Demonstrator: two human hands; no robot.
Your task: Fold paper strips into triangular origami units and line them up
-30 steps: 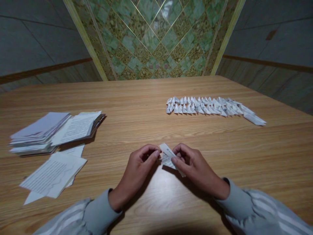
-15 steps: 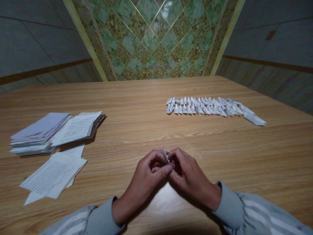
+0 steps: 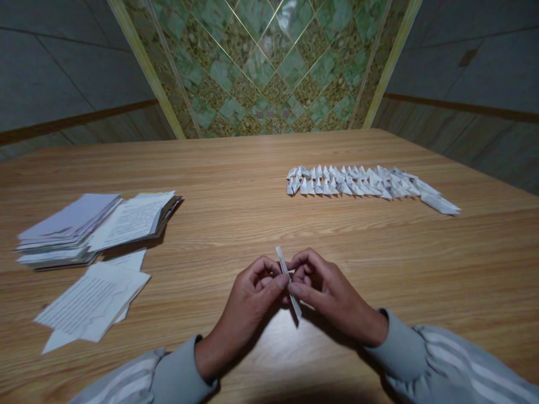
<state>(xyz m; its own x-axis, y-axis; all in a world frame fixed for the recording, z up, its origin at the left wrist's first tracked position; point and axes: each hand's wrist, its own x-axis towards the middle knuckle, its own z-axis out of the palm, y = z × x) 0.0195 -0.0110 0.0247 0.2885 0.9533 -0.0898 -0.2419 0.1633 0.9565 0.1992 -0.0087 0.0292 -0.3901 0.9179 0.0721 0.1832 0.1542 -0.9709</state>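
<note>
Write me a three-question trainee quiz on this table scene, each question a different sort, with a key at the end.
1. Multiple choice: What do the left hand and right hand hold between them?
A) a pen
B) a folded paper
C) a pair of scissors

2. True or false: The small folded pieces lie in two rows, farther from the person than the hands are.

3. Fill in: The loose printed sheets lie on the person's ____ side of the table, nearer the person than the stacked papers.

Key: 1. B; 2. True; 3. left
</note>
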